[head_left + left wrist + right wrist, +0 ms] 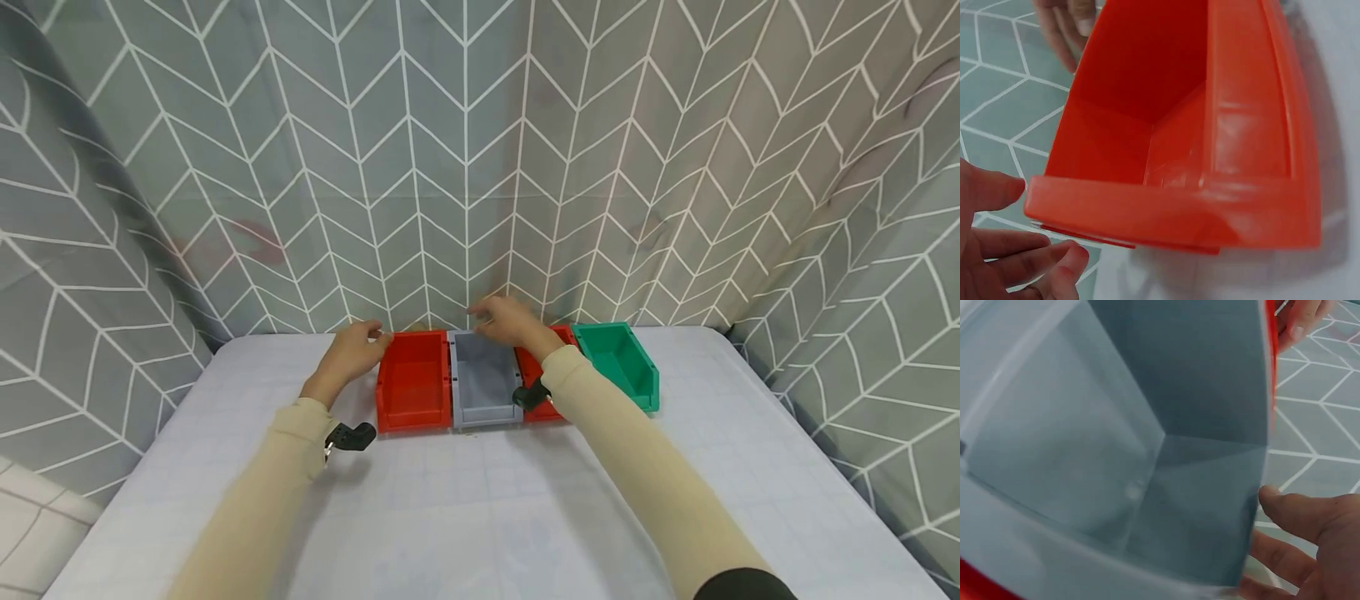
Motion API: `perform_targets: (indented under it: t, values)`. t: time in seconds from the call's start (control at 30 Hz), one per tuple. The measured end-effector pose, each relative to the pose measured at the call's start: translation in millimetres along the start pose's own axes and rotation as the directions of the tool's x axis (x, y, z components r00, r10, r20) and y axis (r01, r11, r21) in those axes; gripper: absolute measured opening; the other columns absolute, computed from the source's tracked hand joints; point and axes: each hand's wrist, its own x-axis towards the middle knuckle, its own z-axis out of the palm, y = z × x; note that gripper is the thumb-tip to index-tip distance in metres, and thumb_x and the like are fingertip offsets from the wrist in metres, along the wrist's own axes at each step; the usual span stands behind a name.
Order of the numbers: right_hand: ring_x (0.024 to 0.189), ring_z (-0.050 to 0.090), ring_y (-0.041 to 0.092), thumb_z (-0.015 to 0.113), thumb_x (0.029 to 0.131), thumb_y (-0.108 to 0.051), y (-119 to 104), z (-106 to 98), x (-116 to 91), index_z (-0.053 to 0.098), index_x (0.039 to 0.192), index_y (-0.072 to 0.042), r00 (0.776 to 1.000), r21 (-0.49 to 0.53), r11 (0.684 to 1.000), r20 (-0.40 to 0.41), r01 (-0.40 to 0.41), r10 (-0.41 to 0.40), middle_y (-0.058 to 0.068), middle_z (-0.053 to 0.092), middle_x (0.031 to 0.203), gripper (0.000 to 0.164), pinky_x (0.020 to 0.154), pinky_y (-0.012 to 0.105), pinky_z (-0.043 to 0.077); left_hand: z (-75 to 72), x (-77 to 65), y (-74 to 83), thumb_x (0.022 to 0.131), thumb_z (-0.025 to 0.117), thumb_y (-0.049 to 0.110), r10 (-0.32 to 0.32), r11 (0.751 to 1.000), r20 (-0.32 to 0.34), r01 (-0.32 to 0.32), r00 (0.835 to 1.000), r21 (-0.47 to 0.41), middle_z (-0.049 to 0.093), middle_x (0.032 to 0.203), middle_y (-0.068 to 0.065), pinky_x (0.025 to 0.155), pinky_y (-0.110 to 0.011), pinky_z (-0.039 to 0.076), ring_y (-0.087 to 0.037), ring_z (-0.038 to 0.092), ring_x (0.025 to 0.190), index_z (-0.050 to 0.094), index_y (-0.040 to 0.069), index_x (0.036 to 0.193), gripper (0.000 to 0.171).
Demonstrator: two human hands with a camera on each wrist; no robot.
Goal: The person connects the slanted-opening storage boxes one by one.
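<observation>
A grey curtain (465,150) with white zigzag lines hangs behind a white table (450,508), near whose far edge a row of plastic bins stands upright. With the grey bin (486,379) as the centre of a clock and twelve toward the curtain, the outer red bin (414,383) sits against it at nine o'clock, the inner red bin (531,367) against it at three, partly covered by the right arm, and the green bin (618,365) farther out, also at three. The left hand (351,354) is between nine and ten o'clock, at the far corner of the outer red bin; its thumb touches the corner, and the other fingers lie loosely bent and spread along the outside. The right hand (512,322) is at one o'clock, over the grey bin's far edge, with the thumb tip against the rim and the remaining fingers, partly hidden, relaxed behind the wall. Beige sleeves come in from eight o'clock, the left sleeve (255,483), and from four, the right sleeve (645,471), each with a black wrist device (352,436) at its cuff.
</observation>
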Motion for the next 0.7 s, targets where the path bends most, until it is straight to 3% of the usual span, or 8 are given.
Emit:
perform_targets:
  t: [0.17, 0.37, 0.43, 0.53, 0.7]
  values:
    - [0.121, 0.064, 0.028, 0.068, 0.100, -0.012, 2.9, 8.7, 0.9, 0.066, 0.140, -0.008, 0.998, 0.007, 0.999, 0.053, -0.040, 0.040, 0.013, 0.070, 0.129, 0.041, 0.103, 0.047, 0.048, 6.3, 0.2, -4.3, 0.107, 0.052, 0.029, -0.080, 0.986, 0.083, 0.091, 0.993, -0.138, 0.064, 0.127, -0.028, 0.084, -0.045, 0.059, -0.039, 0.065, 0.104, 0.052, -0.012, 0.143, 0.054]
    - [0.126, 0.060, 0.030, 0.069, 0.100, -0.014, 8.0, 18.7, -1.9, 0.070, 0.136, -0.010, 0.997, -0.053, 0.996, 0.032, -0.074, 0.075, 0.011, 0.068, 0.133, 0.036, 0.104, 0.047, 0.048, 15.0, -1.8, -9.8, 0.106, 0.056, 0.028, -0.138, 0.916, 0.141, 0.181, 0.980, -0.358, 0.066, 0.126, -0.025, 0.082, -0.038, 0.060, -0.037, 0.065, 0.106, 0.054, -0.008, 0.143, 0.052]
    - [0.128, 0.059, 0.031, 0.069, 0.101, -0.014, 9.3, 21.0, -2.4, 0.071, 0.135, -0.011, 0.996, -0.060, 0.994, 0.018, -0.091, 0.093, 0.010, 0.067, 0.134, 0.035, 0.106, 0.051, 0.045, 18.9, -1.6, -10.9, 0.106, 0.057, 0.026, -0.141, 0.901, 0.135, 0.183, 0.981, -0.393, 0.066, 0.126, -0.026, 0.082, -0.037, 0.060, -0.036, 0.066, 0.104, 0.055, -0.008, 0.142, 0.050]
    - [0.129, 0.057, 0.032, 0.068, 0.101, -0.015, 10.4, 23.8, -2.7, 0.071, 0.135, -0.012, 0.994, -0.052, 0.992, 0.005, -0.111, 0.111, 0.009, 0.067, 0.135, 0.034, 0.106, 0.057, 0.042, 24.1, -1.5, -12.0, 0.106, 0.057, 0.023, -0.153, 0.898, 0.101, 0.181, 0.983, -0.402, 0.068, 0.123, -0.025, 0.080, -0.034, 0.060, -0.034, 0.068, 0.100, 0.058, -0.008, 0.140, 0.047]
    - [0.127, 0.059, 0.033, 0.068, 0.101, -0.015, 11.1, 25.6, -3.2, 0.073, 0.134, -0.015, 0.995, -0.057, 0.993, -0.020, -0.099, 0.098, 0.009, 0.068, 0.134, 0.034, 0.101, 0.058, 0.044, 27.2, -3.4, -13.1, 0.105, 0.056, 0.022, -0.161, 0.919, 0.015, 0.156, 0.987, -0.362, 0.070, 0.119, -0.023, 0.078, -0.033, 0.060, -0.032, 0.068, 0.098, 0.063, -0.008, 0.136, 0.044]
